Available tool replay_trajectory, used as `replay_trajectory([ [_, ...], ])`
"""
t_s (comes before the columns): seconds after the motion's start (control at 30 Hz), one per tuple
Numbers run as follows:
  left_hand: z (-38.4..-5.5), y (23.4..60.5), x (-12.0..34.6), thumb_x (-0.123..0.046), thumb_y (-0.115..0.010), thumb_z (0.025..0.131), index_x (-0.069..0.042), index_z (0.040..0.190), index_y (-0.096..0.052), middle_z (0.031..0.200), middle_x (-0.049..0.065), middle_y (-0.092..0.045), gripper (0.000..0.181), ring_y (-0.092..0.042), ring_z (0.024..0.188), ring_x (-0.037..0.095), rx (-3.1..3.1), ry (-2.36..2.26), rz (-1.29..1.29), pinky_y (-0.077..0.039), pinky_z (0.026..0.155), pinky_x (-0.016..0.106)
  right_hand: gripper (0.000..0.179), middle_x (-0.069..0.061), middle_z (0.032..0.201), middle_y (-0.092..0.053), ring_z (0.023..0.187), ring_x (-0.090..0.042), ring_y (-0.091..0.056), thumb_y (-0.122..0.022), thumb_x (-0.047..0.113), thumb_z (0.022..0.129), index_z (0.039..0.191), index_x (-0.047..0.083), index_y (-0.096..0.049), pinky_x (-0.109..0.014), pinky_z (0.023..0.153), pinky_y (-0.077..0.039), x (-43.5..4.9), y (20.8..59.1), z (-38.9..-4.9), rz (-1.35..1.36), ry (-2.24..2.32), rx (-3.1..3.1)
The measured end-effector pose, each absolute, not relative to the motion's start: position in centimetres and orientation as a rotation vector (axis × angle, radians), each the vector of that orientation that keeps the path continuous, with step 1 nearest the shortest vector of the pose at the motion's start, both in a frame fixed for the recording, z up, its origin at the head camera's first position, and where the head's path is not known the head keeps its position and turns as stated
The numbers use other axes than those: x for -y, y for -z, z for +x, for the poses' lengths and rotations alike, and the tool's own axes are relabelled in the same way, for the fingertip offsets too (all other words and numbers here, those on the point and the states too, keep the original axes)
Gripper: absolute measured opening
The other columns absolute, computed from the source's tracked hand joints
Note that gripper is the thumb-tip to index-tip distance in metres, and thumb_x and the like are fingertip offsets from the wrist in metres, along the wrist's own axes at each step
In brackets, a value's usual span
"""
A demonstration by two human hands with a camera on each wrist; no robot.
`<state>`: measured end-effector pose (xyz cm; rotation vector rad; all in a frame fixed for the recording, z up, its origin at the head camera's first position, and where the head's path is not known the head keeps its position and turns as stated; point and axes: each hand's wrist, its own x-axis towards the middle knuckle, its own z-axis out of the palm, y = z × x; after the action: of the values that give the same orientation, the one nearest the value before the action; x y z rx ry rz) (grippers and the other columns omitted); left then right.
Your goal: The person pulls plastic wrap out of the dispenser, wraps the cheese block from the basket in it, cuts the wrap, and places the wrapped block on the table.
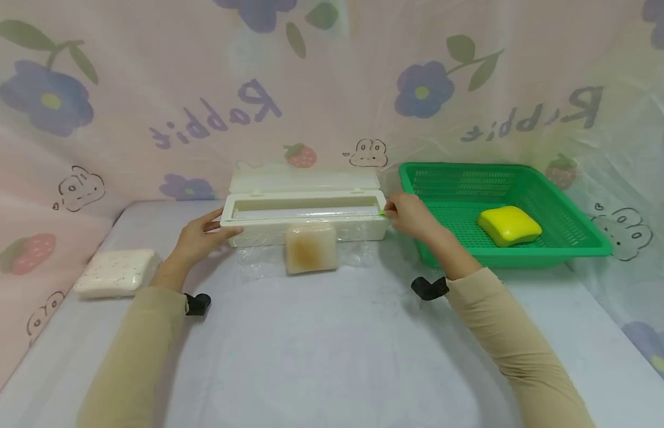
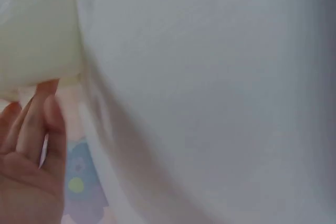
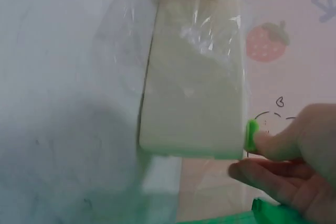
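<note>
A cream cling film dispenser point(image 1: 305, 232) lies with its lid point(image 1: 305, 180) raised and a film roll point(image 1: 305, 212) inside. Clear film hangs over its front onto the table, around a pale, bread-like block point(image 1: 310, 248) with a brown patch. My left hand point(image 1: 198, 238) holds the dispenser's left end, thumb at the front edge and fingers against the end wall. At the right end, my right hand point(image 1: 412, 217) pinches a small green slide cutter point(image 3: 252, 135) between thumb and forefinger. In the right wrist view, the other fingers of that hand point(image 3: 289, 166) curl below the dispenser's corner.
Right of the dispenser stands a green basket point(image 1: 524, 260) holding a yellow pillow-shaped block point(image 1: 509, 226). A white speckled block point(image 1: 117, 273), shiny on top, lies at the left edge of the white-covered table point(image 1: 321, 356). A printed curtain point(image 1: 332, 89) hangs close behind.
</note>
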<state>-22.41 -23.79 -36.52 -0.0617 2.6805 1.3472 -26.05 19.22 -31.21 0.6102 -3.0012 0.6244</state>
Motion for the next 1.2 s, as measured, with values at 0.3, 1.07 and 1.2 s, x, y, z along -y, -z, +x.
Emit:
replay_trajectory([
  [0.3, -21.4, 34.5, 24.2, -0.052, -0.06, 0.089, -0.017, 0.155, -0.006, 0.158, 0.02, -0.015, 0.093, -0.015, 0.144, 0.042, -2.514, -1.342, 0.078, -0.017, 0.11, 0.066, 0.033, -0.026, 0.126, -0.053, 0.112, -0.04, -0.054, -0.054, 0.007, 0.094, 0.125, -0.005, -0.056, -0.05, 0.093, -0.047, -17.4, 32.4, -24.4, 0.646, -0.86, 2.817],
  [1.07, -15.8, 35.8, 14.5, -0.036, -0.055, 0.095, -0.004, 0.074, -0.072, 0.057, 0.003, -0.064, 0.042, -0.051, 0.048, 0.013, -3.003, -1.342, -0.044, -0.039, 0.047, 0.026, 0.064, -0.017, 0.141, -0.046, 0.131, -0.033, -0.042, -0.069, 0.036, 0.087, 0.136, 0.001, -0.049, -0.047, 0.11, -0.034, -11.3, 35.2, -23.2, 0.914, -0.758, 2.65],
  [1.2, -15.4, 36.2, 13.3, -0.04, -0.053, 0.096, -0.004, 0.082, -0.075, 0.061, 0.004, -0.069, 0.044, -0.057, 0.047, 0.013, -2.798, -1.269, -0.096, -0.042, 0.051, 0.025, 0.065, -0.017, 0.141, -0.047, 0.131, -0.033, -0.042, -0.069, 0.038, 0.087, 0.136, 0.0, -0.05, -0.048, 0.11, -0.033, -10.4, 35.4, -23.5, 0.934, -0.698, 2.661],
])
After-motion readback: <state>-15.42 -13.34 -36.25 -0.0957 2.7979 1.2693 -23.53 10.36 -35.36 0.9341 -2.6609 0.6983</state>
